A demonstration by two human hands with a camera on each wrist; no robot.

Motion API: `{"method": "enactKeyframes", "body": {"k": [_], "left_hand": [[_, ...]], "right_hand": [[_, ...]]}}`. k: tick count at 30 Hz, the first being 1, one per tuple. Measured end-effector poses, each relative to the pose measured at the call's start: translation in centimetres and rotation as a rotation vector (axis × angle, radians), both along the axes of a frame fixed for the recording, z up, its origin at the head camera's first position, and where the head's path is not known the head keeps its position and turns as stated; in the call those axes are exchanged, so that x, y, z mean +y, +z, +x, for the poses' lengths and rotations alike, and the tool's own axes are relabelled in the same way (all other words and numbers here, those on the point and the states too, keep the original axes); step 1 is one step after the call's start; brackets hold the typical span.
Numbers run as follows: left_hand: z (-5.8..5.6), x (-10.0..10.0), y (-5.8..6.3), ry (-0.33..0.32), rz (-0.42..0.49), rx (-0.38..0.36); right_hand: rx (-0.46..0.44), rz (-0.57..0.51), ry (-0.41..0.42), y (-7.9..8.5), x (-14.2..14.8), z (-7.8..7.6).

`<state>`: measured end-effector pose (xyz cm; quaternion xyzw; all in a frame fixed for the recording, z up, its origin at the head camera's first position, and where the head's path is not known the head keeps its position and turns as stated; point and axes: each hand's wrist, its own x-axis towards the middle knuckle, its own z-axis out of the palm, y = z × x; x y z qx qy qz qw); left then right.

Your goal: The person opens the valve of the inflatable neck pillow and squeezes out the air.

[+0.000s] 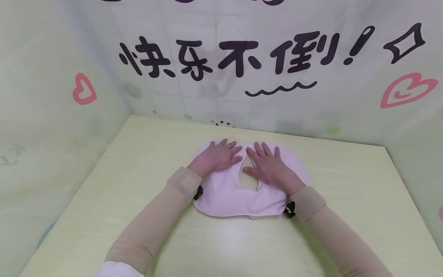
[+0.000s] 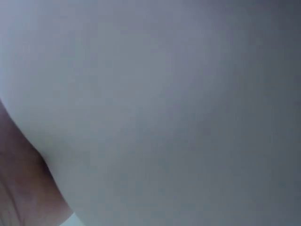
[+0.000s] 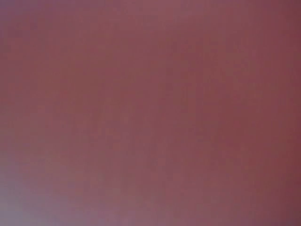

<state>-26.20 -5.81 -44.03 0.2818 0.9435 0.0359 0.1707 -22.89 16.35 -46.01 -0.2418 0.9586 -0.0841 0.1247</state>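
Observation:
A pale pink cloth bib (image 1: 221,200) lies spread on the table, with a teardrop-shaped opening in its middle. My left hand (image 1: 218,157) rests on its upper left part, fingers spread and fairly straight. On the upper right part lies my right hand (image 1: 271,166), its fingers extended and its thumb over the opening. Along the bottom edge of the bib, a bit of a beige under layer shows. Blurred pale cloth fills most of the left wrist view, with some skin at lower left. The right wrist view is only a reddish blur.
The light wooden table (image 1: 114,173) meets printed curtains at the back and both sides. The back curtain (image 1: 221,92) carries large dark lettering and pink hearts. Both forearms reach in from the front, each with a wrist band and a small black device at the wrist.

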Motion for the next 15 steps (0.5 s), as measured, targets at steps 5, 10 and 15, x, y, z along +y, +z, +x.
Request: {"method": "enactKeyframes", "body": {"k": [5,10,15], "left_hand": [[-0.28,-0.04,0.07,0.010,0.006,-0.013],[-0.25,0.02,0.12,0.013,0.007,-0.024],[-0.22,0.22,-0.05,0.038,-0.001,-0.024]], "right_hand": [[-0.021,0.001,-0.030,-0.23,0.11,-0.14],[-0.032,0.012,-0.062,-0.49,0.09,-0.37],[-0.057,0.031,-0.095,-0.57,0.04,-0.60]]}}
